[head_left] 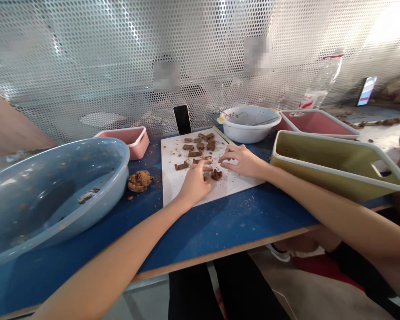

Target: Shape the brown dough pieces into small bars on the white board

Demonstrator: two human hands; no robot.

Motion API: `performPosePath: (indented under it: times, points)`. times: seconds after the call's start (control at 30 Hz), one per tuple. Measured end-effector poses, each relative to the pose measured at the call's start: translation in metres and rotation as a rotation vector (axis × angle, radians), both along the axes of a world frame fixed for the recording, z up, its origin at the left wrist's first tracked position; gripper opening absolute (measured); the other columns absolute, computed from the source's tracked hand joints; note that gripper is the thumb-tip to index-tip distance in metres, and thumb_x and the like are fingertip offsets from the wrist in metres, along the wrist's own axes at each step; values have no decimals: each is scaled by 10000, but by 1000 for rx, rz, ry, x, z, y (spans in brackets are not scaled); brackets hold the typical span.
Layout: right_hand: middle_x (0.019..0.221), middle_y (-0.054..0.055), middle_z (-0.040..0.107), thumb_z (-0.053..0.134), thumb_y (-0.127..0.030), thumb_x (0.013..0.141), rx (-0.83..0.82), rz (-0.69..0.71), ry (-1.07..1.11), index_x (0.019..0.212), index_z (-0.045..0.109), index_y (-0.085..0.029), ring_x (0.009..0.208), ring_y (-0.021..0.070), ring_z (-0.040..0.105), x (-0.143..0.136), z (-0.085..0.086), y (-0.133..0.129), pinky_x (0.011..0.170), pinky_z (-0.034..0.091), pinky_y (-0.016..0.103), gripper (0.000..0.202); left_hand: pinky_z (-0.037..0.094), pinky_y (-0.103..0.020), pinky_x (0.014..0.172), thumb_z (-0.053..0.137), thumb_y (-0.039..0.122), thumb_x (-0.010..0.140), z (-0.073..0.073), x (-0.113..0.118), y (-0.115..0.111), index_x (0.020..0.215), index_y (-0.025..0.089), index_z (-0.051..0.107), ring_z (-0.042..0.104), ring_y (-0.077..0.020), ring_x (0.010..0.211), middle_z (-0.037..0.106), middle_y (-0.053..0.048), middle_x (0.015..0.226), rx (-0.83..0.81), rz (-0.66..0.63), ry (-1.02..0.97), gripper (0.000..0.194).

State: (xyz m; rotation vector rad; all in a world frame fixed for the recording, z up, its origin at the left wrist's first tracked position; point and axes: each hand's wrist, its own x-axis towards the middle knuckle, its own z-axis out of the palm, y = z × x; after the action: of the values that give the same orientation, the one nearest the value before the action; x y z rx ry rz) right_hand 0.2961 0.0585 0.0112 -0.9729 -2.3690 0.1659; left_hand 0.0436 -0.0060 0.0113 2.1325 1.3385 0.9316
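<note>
A white board (173, 191) on the blue table bears several small shaped pieces (195, 154) of a brown, clay-like material, with crumbs among them. Over its near middle is my left hand (196, 183), fingers apart and stretched forward beside a shaped piece whose near part they hide. My right hand (242, 161) hovers at the right side of the board, its fingers loosely bent and apart, with nothing visible in them. Between both hands lies a rough brown lump (216, 174). A bigger brown lump (140, 181) rests on the table left of the board.
At left stands a large blue basin (116, 155), with a small pink bin (140, 146) behind it. A phone (182, 120) leans at the back. To the right are a white basin (250, 133), a green bin (313, 180), a pink bin (320, 124) and a plastic bottle (323, 80). Another person sits at right.
</note>
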Motion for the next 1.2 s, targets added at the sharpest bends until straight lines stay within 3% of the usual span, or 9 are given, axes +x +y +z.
performPosePath:
  times: [0.13,0.27,0.37,0.43,0.83,1.2]
  points:
    - [1133,93,690,704,-428,1075,-38,3,-44,1185,866,-268,1084,281,678,2,-6,10,1027,421,469,253,582,-550,1144,667,-2,847,0,1,-1,1413,184,634,655,-373,1383,824,-143,1200,1,50,39,596]
    - [1100,78,673,725,-389,1066,-50,76,-121,1193,877,-290,1114,280,662,1,-12,20,1041,424,466,221,542,-594,1153,722,162,926,1,3,-5,1480,170,574,641,-404,1330,804,-147,1160,67,20,121,574]
    - [1105,79,683,715,-370,1075,-39,107,-137,1196,870,-282,1128,276,653,1,-15,27,1054,434,473,216,541,-608,1132,872,357,893,0,5,-5,1482,196,555,639,-421,1303,792,-129,1124,101,20,147,688]
    - [1131,84,690,702,-376,1085,-40,119,-128,1206,864,-277,1136,273,652,1,-16,29,1062,448,477,225,548,-600,1119,929,401,855,-2,7,-3,1480,205,552,640,-424,1299,793,-115,1103,90,33,153,755]
    - [1093,89,674,713,-388,1088,-38,164,-50,1194,877,-266,1059,259,647,0,-8,25,1055,529,486,230,547,-580,1119,843,236,912,-6,9,3,1483,204,561,671,-398,1259,804,-87,1006,102,35,158,638]
    - [1084,73,678,738,-404,1054,-128,203,-44,1153,889,-287,1031,248,686,1,-3,19,1010,554,446,215,499,-614,1215,730,83,890,-14,-1,13,1548,200,514,617,-387,1410,792,-141,1293,70,-35,107,703]
